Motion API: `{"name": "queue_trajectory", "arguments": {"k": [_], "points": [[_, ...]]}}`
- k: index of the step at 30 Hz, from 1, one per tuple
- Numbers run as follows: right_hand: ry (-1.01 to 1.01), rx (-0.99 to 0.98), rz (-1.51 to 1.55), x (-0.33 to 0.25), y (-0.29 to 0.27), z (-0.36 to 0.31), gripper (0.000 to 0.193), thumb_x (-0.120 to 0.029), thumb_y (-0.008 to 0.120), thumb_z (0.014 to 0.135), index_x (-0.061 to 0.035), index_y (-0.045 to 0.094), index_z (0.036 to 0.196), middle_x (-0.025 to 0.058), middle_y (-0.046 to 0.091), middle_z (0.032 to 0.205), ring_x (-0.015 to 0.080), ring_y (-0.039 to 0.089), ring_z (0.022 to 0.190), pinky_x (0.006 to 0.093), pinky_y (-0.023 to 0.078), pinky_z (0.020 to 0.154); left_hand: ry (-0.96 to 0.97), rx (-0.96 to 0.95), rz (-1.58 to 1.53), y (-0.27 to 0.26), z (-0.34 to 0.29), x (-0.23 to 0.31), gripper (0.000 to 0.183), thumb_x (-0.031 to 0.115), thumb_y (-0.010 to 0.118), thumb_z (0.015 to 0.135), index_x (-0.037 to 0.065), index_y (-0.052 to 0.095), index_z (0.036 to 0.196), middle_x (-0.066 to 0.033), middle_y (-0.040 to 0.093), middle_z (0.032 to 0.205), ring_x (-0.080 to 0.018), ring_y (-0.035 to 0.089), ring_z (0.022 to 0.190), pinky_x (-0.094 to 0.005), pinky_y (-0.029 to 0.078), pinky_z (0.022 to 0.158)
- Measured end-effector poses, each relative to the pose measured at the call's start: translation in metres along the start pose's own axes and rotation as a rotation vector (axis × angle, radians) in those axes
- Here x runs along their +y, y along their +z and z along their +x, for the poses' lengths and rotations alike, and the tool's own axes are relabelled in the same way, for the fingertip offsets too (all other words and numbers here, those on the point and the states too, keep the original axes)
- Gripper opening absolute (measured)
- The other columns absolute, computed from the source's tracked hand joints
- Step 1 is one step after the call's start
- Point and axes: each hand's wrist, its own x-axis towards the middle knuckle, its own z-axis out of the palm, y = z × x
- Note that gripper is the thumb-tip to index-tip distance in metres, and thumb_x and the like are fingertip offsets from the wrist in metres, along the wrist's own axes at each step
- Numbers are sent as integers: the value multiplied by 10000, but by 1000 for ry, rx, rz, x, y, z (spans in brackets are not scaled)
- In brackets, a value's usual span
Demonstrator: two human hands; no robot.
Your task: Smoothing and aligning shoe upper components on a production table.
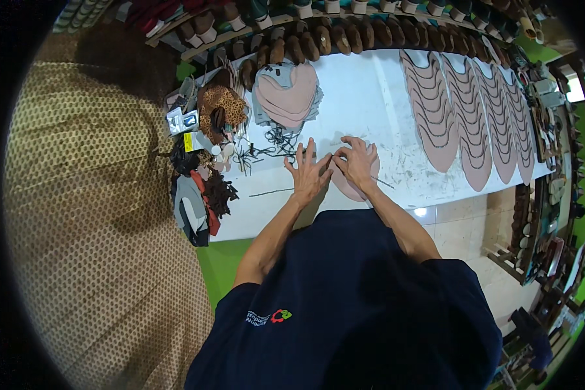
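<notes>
Under my hands, at the near edge of the white table, lies a pink curved cut piece, partly covered by my fingers. My right hand bends over it, thumb and forefinger pinched on what looks like a thin dark strip at its edge. Fingers spread, my left hand rests at the piece's left side. One length of dark strip runs out on the table to the left, and a short end sticks out past my right hand. Whether these join under my hands is hidden.
Rows of overlapping pink pieces with dark edging cover the table's right part. A stack of pink and grey pieces and tangled black strips lie farther left. Fabric scraps crowd the left end. Shoe forms line the back.
</notes>
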Motion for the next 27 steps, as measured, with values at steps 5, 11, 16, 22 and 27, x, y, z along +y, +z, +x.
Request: {"name": "queue_trajectory", "arguments": {"k": [5, 11, 16, 22, 27], "points": [[-38, 103, 33, 5, -4, -6, 202, -337, 796, 873, -155, 822, 957, 23, 587, 1450, 282, 438, 1434, 729, 168, 1168, 69, -22, 56, 2, 3, -7, 456, 518, 684, 969, 360, 689, 1396, -149, 161, 1765, -446, 163, 1573, -826, 129, 1090], [-177, 71, -239, 26, -25, -32, 202, -347, 799, 862, -168, 826, 952, 45, 615, 1420, 282, 477, 1422, 719, 181, 1172, 93, 5, 44, 2, 3, -10, 457, 531, 689, 956, 353, 709, 1376, -131, 157, 1770, -430, 150, 1585, -834, 112, 1093], [-137, 90, -233, 25, -20, -30, 127, -267, 772, 859, -145, 806, 855, 43, 634, 1382, 290, 479, 1419, 731, 173, 1172, 76, 5, -6, -3, 5, -9, 465, 482, 740, 912, 355, 703, 1357, -134, 199, 1754, -417, 160, 1591, -848, 125, 1092], [-12, 73, -152, 16, -26, -30, 159, -266, 758, 818, -125, 780, 745, 38, 647, 1351, 323, 471, 1425, 761, 150, 1164, 113, -28, 65, 3, 8, -14, 492, 559, 696, 937, 356, 698, 1385, -125, 178, 1767, -417, 133, 1598, -839, 92, 1102], [2, 71, -132, 14, -21, -36, 194, -287, 757, 821, -120, 778, 724, 38, 646, 1352, 343, 458, 1437, 772, 143, 1159, 284, 63, 221, 6, 13, -22, 449, 522, 680, 956, 355, 707, 1372, -128, 169, 1770, -436, 122, 1601, -842, 89, 1108]]}}
